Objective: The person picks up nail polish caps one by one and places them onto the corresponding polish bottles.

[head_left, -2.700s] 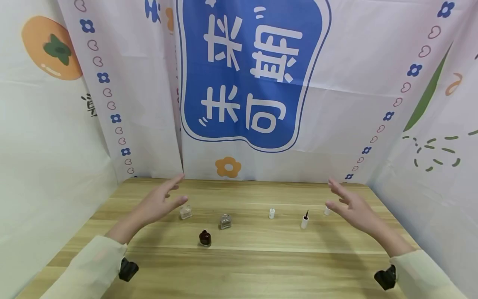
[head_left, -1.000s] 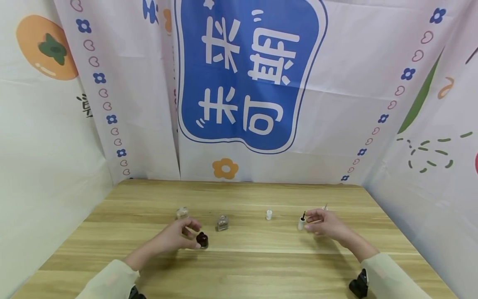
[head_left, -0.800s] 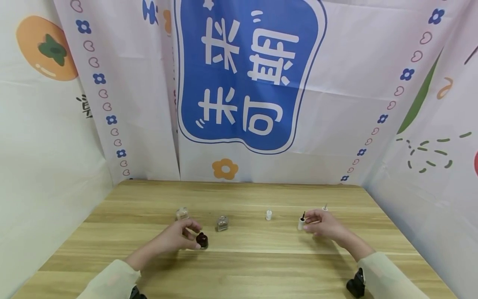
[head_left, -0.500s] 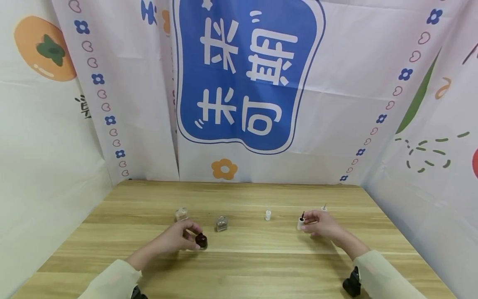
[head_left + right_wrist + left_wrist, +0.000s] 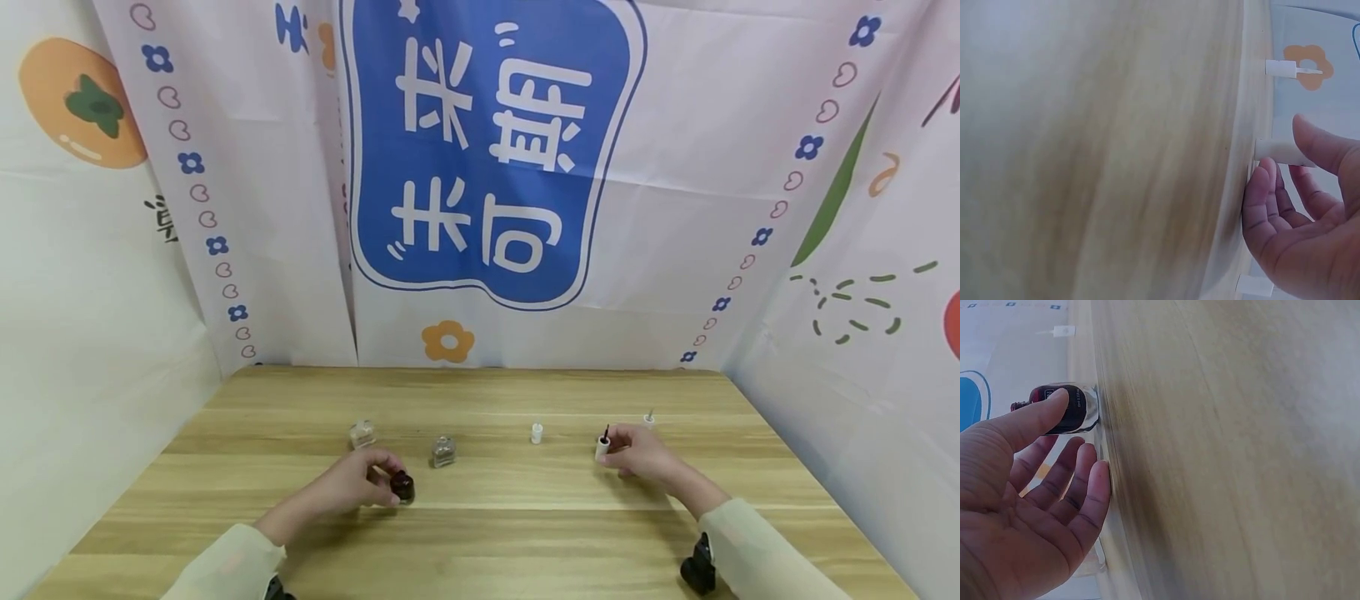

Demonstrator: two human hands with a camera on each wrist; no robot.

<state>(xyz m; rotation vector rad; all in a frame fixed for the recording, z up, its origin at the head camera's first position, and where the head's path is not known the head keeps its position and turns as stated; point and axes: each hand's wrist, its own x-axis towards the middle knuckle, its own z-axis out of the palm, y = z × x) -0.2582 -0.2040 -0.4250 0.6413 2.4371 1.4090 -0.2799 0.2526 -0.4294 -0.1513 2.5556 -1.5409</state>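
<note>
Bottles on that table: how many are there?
3. A dark bottle at the left hand, a clear one just behind it, and another clear one farther left. None seems hidden.

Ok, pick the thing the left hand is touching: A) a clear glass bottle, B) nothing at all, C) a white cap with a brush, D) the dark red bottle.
D: the left hand has thumb and fingers against the dark red bottle, which stands upright on the table; the left wrist view shows the thumb on it.

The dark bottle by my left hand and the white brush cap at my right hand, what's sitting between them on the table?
In the head view, a clear glass bottle and a small white cap stand between the dark bottle and the brush cap, both slightly farther back.
</note>
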